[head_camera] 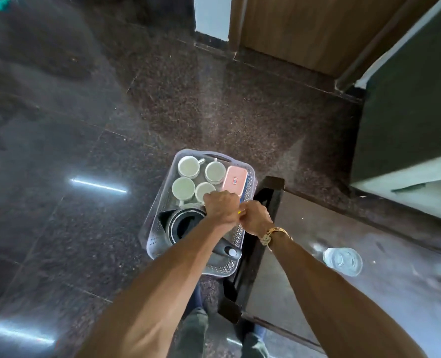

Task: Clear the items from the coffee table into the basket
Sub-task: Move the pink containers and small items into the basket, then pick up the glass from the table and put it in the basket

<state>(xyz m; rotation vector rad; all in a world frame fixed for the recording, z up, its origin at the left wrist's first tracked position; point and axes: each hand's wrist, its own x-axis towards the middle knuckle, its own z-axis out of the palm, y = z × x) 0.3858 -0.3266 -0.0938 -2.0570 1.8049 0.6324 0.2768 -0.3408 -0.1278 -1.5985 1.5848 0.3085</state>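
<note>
Here's the dark tabletop (304, 280) on the right, and hard against its corner, down on the polished floor (85, 125), sits the clear perforated basket (160, 202). It is well filled. With that load it will likely be heavy and its thin plastic walls may flex, so I'd lift it by both end grips, never by one wall.

The black kettle (185, 226) lies at the near end, lid off, handle toward the person. It looks the heaviest piece in there.

Both hands are over the basket's table-side edge: left hand (222, 208) knuckles up, fingers curled under and hidden; right hand (256, 218) curled just beside it, the two touching. What either grips, I cannot tell.

A pink lidded box (234, 180) lies along the far right wall, with four white cups (188, 166) clustered beside it, mouths up — chippable if jostled.

One clear glass (342, 260) stands on the tabletop, well apart from the hands. It looks light, smooth and breakable, so wrap it round the wall and set it down gently.

Smallest of all, a yellow sliver (239, 212) shows between the hands — too small to name.
</note>
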